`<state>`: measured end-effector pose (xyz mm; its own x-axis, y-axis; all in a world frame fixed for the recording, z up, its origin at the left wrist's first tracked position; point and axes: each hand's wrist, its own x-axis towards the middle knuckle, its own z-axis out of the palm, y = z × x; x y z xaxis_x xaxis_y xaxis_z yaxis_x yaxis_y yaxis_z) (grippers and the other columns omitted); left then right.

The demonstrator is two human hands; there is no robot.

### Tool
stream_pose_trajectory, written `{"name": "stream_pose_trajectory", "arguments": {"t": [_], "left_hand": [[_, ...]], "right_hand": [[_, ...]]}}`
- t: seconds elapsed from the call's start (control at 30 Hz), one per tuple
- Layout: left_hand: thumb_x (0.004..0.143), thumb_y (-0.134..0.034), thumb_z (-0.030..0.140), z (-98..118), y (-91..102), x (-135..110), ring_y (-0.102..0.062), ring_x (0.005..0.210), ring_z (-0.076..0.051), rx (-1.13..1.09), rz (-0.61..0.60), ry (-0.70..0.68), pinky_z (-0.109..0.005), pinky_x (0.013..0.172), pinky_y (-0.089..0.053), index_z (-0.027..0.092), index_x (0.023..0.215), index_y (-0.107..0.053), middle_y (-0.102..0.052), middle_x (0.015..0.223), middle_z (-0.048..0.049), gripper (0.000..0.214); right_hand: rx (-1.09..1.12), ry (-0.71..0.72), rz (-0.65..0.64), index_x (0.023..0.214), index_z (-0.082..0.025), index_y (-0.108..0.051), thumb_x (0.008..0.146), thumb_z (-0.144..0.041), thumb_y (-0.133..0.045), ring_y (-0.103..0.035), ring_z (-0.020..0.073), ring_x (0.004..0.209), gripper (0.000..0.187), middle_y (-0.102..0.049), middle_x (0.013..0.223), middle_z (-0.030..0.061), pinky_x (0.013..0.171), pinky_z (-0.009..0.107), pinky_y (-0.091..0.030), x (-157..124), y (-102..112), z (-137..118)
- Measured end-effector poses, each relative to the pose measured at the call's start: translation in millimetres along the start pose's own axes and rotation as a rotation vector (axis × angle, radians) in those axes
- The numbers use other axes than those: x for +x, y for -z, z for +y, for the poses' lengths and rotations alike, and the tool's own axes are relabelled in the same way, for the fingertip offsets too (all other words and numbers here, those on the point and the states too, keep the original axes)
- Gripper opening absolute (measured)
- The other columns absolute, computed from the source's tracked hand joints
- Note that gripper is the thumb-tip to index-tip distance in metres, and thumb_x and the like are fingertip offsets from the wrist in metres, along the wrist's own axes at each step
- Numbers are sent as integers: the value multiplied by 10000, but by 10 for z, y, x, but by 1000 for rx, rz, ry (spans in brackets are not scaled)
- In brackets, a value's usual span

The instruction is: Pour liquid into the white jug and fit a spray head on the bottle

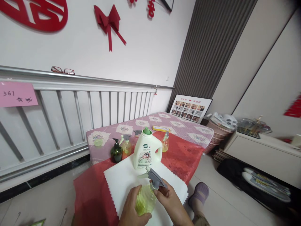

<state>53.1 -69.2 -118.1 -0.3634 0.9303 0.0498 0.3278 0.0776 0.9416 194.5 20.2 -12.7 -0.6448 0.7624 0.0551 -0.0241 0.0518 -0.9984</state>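
A clear yellow-green spray bottle point(147, 201) is held over the white mat point(122, 185). My left hand point(134, 207) wraps round its body from the left. At the neck, the fingers of my right hand point(169, 201) close on the grey spray head point(156, 179), which sits on top of the bottle. Just behind stands a large pale green detergent jug point(146, 150) with its mouth uncapped and a green spout showing inside.
Behind the jug are a dark pump bottle point(116, 151), a spray bottle point(126, 146) and another one point(166, 142). A green cap point(98, 142) and a yellow box point(161, 129) lie on the patterned tablecloth point(183, 125). A radiator point(70, 110) runs along the wall.
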Motion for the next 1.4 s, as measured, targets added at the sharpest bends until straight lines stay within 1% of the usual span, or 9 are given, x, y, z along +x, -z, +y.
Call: {"name": "stream_pose_trajectory", "arguments": {"t": [0.13, 0.33, 0.53, 0.67, 0.8, 0.9, 1.07, 1.17, 1.4], "left_hand": [[524, -634, 124, -18, -1, 11, -436, 1371, -300, 8, 9, -3, -392, 1190, -316, 132, 1401, -384, -491, 1430, -152, 913], [534, -632, 130, -27, -1, -2, -431, 1376, -298, 18, -1, -5, -395, 1196, -307, 113, 1413, -359, -472, 1446, -168, 921], [524, -637, 137, -17, 9, -13, -430, 1376, -296, 20, -4, 25, -382, 1188, -312, 122, 1409, -359, -471, 1447, -161, 928], [532, -632, 138, -9, 11, -1, -446, 1359, -292, 8, -9, 4, -396, 1177, -325, 122, 1401, -360, -487, 1428, -165, 911], [533, -639, 141, -29, 4, 0, -455, 1347, -289, 1, 3, -10, -394, 1171, -334, 137, 1398, -365, -495, 1418, -155, 908], [533, -643, 142, -57, -2, -5, -464, 1342, -295, 7, 6, -25, -391, 1170, -342, 131, 1402, -371, -503, 1412, -155, 910], [535, -648, 142, -97, -14, -8, -452, 1358, -318, 28, 24, -31, -430, 1186, -330, 112, 1399, -381, -488, 1432, -176, 905], [542, -646, 140, -114, -13, -2, -454, 1358, -311, 35, 19, -45, -428, 1185, -332, 116, 1398, -382, -486, 1437, -182, 897], [541, -663, 141, -117, -6, 11, -456, 1360, -316, 18, 19, -45, -439, 1184, -333, 152, 1392, -396, -500, 1435, -163, 892]], "right_hand": [[44, 5, 42, 1002, -231, -709, 700, -569, -775, -634, 274, 1002, 458, -736, 1043, 84, 992, 459, -443, 9, 6, 20], [43, 30, 61, 1022, -234, -720, 730, -566, -754, -655, 277, 1019, 443, -746, 1103, 98, 998, 468, -456, 18, 15, 33], [28, 9, 91, 999, -226, -743, 659, -600, -794, -678, 294, 1010, 508, -772, 1030, 105, 986, 480, -492, -8, 3, -36], [19, 8, 98, 1012, -224, -746, 647, -602, -803, -681, 298, 993, 528, -775, 1009, 104, 953, 479, -515, -17, -6, -53], [0, 5, 70, 1000, -223, -748, 642, -609, -801, -685, 280, 931, 529, -772, 988, 88, 909, 458, -535, -14, 1, -52], [-8, -7, 37, 1027, -222, -741, 655, -602, -797, -685, 271, 905, 535, -761, 991, 82, 886, 447, -539, 0, 22, -52], [-63, 20, -39, 1030, -224, -735, 702, -537, -795, -666, 263, 958, 458, -736, 1010, 67, 922, 422, -508, 37, 89, -51], [-107, 51, -75, 1011, -227, -737, 720, -508, -790, -658, 261, 974, 409, -729, 997, 55, 929, 404, -501, 52, 120, -77], [-198, 27, -90, 1000, -221, -742, 719, -500, -780, -652, 249, 924, 398, -737, 996, 52, 873, 381, -519, 54, 132, -195]]}}
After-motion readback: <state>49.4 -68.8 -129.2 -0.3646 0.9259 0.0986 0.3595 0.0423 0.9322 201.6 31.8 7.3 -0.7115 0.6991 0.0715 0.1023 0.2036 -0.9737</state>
